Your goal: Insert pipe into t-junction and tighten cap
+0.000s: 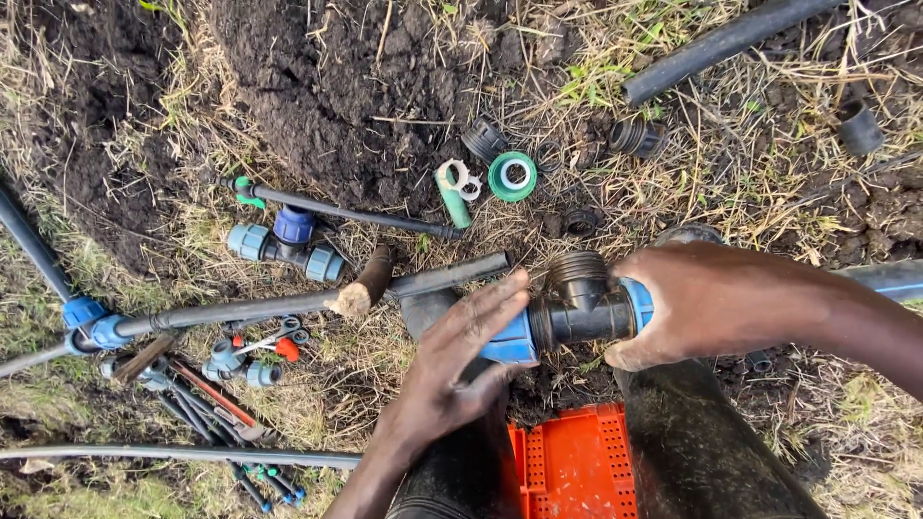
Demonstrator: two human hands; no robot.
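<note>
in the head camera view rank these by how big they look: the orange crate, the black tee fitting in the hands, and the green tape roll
1. orange crate, though cut off by the frame's edge
2. black tee fitting
3. green tape roll, farther from the camera, so it may look smaller

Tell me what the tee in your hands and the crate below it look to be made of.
Tee: seems moulded plastic, matte black body with glossy blue nuts and a ribbed threaded top port; soil-smeared. Left hand and right hand each grip a blue nut. Crate: looks like rigid orange plastic, judging by its even perforated grid and uniform colour.
</note>
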